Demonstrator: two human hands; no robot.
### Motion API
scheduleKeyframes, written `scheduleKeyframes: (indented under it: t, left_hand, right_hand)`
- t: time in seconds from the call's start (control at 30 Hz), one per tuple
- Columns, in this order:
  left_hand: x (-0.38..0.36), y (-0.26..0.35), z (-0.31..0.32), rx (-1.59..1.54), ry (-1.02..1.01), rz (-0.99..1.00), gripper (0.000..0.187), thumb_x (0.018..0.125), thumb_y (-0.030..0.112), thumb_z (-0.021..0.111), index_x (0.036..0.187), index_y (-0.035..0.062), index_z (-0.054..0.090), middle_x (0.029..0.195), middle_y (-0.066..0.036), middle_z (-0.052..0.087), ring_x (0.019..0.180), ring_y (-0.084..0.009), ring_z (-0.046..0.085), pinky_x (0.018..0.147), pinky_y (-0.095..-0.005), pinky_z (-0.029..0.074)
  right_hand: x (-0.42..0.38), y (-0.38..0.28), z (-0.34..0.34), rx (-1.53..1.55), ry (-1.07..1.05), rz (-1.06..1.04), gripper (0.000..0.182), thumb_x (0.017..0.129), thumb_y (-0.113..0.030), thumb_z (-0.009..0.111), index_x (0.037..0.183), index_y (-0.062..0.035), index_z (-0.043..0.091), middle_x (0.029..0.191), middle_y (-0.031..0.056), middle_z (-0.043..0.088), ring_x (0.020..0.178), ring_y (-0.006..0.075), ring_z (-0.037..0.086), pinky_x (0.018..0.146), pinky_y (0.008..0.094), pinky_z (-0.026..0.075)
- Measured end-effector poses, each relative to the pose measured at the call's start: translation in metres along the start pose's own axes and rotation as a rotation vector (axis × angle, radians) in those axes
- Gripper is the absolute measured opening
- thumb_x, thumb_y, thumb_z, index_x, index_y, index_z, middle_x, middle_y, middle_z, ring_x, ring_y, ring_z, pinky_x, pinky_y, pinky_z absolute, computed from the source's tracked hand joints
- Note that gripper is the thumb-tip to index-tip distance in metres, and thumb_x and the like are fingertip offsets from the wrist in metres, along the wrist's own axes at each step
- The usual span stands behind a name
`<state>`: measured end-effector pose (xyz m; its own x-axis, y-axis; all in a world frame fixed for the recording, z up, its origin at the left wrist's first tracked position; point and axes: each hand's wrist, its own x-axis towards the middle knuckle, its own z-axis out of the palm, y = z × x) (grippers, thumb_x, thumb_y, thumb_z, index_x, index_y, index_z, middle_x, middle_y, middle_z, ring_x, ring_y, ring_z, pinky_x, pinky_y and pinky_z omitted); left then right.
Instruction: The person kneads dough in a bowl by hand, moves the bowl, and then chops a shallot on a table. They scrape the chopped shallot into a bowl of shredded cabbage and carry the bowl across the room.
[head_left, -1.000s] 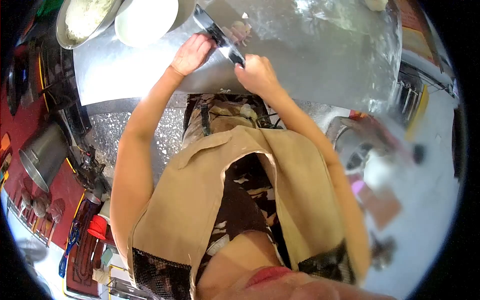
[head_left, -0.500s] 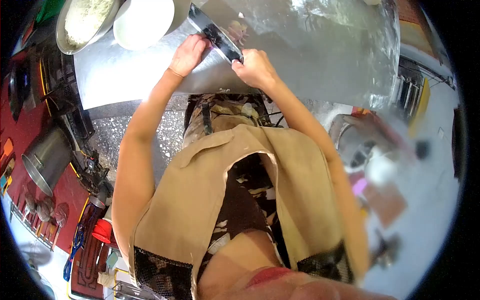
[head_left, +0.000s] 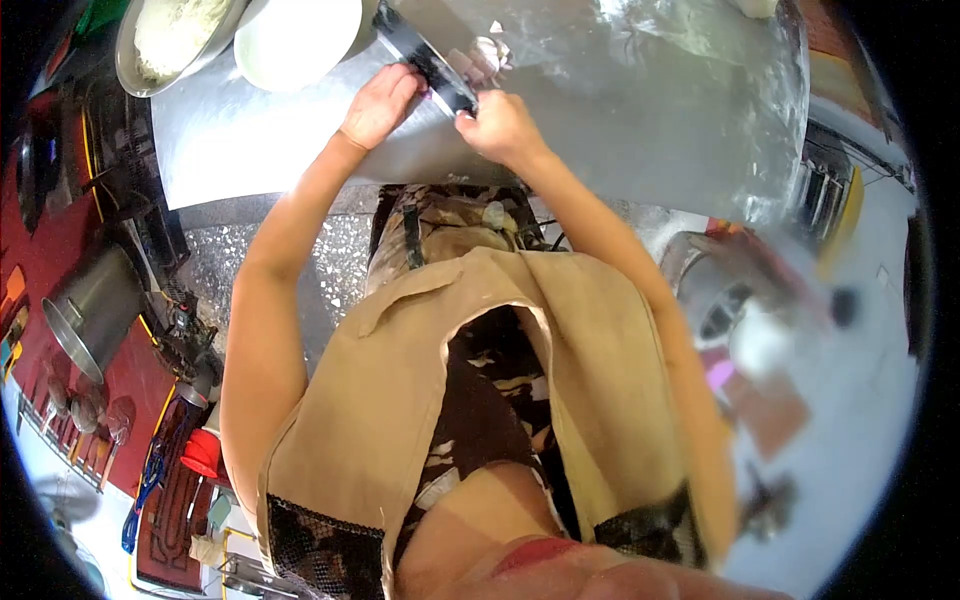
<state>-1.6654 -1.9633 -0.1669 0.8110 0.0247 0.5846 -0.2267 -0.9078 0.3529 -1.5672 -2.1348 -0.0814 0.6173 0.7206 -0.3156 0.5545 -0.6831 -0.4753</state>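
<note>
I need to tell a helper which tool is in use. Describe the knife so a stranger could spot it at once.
Start at the shiny metal table at the top of the view. Near its front edge the left hand and right hand meet on a broad dark-bladed knife. It is the only dark, flat thing there, lying aslant beside the round white bowl.

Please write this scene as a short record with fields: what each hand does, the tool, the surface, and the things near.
left hand: rests on the blade's side
right hand: grips the handle end of the blade
tool: dark flat blade, lying across the table
surface: shiny metal table
near: white bowl; metal bowl of pale food; small pale pieces by the blade
floor, left: steel pot
</note>
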Motion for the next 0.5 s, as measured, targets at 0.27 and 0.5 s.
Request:
scheduleKeyframes:
  t: [0.27,0.5]
  left_hand:
    - [-0.008,0.014,-0.005,-0.060,0.019,-0.029,0.025,0.073,0.003,0.066,0.094,0.0041,0.054,0.090,-0.010,0.060,0.083,-0.0265,0.058,0.070,-0.0333,0.049]
    - [-0.018,0.055,-0.014,-0.004,0.240,-0.272,0.023,0.070,0.000,0.060,0.091,0.0064,0.054,0.093,-0.016,0.054,0.082,-0.0289,0.054,0.066,-0.0358,0.046]
  right_hand:
    - [-0.021,-0.003,0.000,0.049,0.113,-0.052,0.026,0.076,-0.026,0.054,0.078,-0.0003,0.059,0.073,0.0228,0.061,0.073,0.0395,0.061,0.068,0.0476,0.049]
    - [-0.041,0.033,-0.021,-0.265,0.630,-0.552,0.028,0.061,-0.019,0.071,0.079,-0.0058,0.053,0.066,0.0055,0.055,0.057,0.0243,0.057,0.052,0.0355,0.047]
